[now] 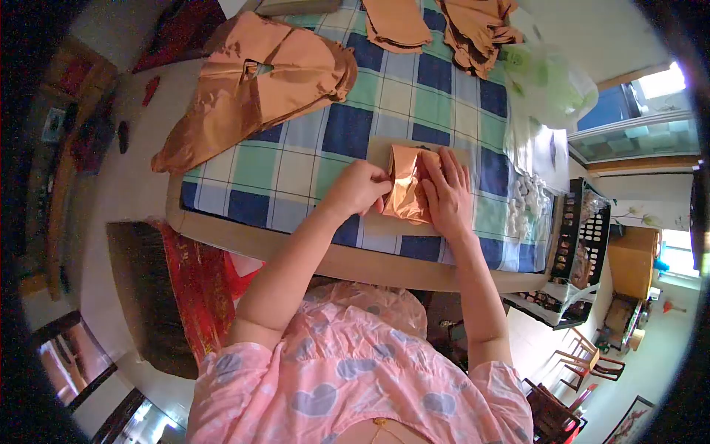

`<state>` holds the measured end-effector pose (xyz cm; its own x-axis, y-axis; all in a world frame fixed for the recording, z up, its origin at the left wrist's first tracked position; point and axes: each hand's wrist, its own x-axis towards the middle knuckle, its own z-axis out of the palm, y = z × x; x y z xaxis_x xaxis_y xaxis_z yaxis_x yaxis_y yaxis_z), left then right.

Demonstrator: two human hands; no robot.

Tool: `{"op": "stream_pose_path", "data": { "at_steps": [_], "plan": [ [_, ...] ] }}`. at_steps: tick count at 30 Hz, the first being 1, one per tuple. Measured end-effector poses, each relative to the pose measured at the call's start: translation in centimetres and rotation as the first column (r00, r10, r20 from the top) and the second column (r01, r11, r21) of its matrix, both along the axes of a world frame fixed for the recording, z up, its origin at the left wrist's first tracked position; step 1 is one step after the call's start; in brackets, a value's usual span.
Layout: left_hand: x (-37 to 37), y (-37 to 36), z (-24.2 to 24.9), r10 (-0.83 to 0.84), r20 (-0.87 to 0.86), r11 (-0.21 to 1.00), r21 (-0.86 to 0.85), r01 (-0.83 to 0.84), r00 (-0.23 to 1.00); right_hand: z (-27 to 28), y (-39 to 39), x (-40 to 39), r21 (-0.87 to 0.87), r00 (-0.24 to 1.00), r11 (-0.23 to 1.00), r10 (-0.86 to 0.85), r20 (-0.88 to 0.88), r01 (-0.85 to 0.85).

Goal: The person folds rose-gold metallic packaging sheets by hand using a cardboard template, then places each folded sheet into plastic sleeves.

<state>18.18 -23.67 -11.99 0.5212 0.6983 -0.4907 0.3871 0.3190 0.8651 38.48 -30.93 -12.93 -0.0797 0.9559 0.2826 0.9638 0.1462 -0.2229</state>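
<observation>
A folded piece of shiny copper-coloured foil lies creased on a flat tan board at the table's near side. At its left edge my left hand is closed, thumb and fingertips pinching the foil's border. My right hand rests flat on the foil's right part, fingers stretched out and pointing away from me. The palm and fingers hide some of that side.
A blue, green and white checked cloth covers the table. Large copper foil sheets lie at the left; smaller foil stacks are at the back. Clear plastic bags lie at the right, near a black crate.
</observation>
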Motion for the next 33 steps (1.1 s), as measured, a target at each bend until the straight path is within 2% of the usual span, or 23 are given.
{"op": "stream_pose_path", "data": {
  "at_steps": [1,4,7,8,10,13,17,21,23,25,26,31,33],
  "plan": [
    [0.0,0.0,-0.2,-0.019,0.002,1.0,-0.004,0.019,1.0,0.1,0.0,0.0,-0.002,1.0,1.0,-0.001,0.001,0.001],
    [0.0,0.4,0.2,0.125,0.084,0.976,-0.188,-0.108,0.989,-0.1,0.0,0.1,-0.042,0.999,0.999,-0.022,-0.028,0.02],
    [0.7,0.0,0.0,0.129,-0.009,0.99,0.061,-0.128,0.992,-0.1,0.0,0.1,-0.071,0.998,0.997,-0.038,-0.053,0.034],
    [0.8,-0.2,-0.7,0.137,-0.02,0.961,0.246,-0.128,0.99,0.0,0.0,0.0,-0.076,0.997,0.996,-0.041,-0.058,0.036],
    [1.1,-0.7,-1.9,0.159,-0.034,0.803,0.586,-0.109,0.987,0.1,-0.1,0.0,-0.092,0.997,0.995,-0.041,-0.058,0.036],
    [0.9,-0.8,-1.9,0.161,-0.099,0.866,0.491,-0.093,0.982,0.1,0.0,0.0,-0.085,0.999,0.996,-0.034,-0.035,0.031],
    [1.1,-1.5,-1.3,0.198,-0.152,0.836,0.542,-0.085,0.968,-0.1,-0.1,0.2,-0.073,0.999,0.997,-0.026,-0.024,0.024],
    [1.9,-2.3,-0.5,0.249,-0.269,0.767,0.641,-0.019,0.93,0.3,-0.1,0.0,-0.076,0.992,0.997,-0.013,0.122,0.022],
    [2.2,-2.7,-0.4,0.261,-0.301,0.736,0.677,0.013,0.917,0.1,-0.1,0.1,-0.078,0.991,0.997,0.003,0.13,0.007],
    [2.4,-2.8,-0.4,0.278,-0.322,0.719,0.694,0.026,0.905,-0.2,0.1,-0.1,-0.095,1.0,0.995,0.021,0.005,-0.02],
    [2.4,-2.8,-0.6,0.273,-0.316,0.715,0.699,0.028,0.909,-0.3,0.1,-0.3,-0.102,0.998,0.994,0.031,-0.058,-0.037],
    [2.0,-2.5,-1.8,0.234,-0.262,0.752,0.659,-0.004,0.936,0.1,0.0,-0.5,-0.058,0.996,0.994,0.093,0.017,-0.092],
    [1.9,-2.3,-1.2,0.303,-0.174,0.682,0.726,-0.086,0.937,0.2,0.0,-0.5,-0.051,0.994,0.994,0.103,0.027,-0.102]
  ]
}}
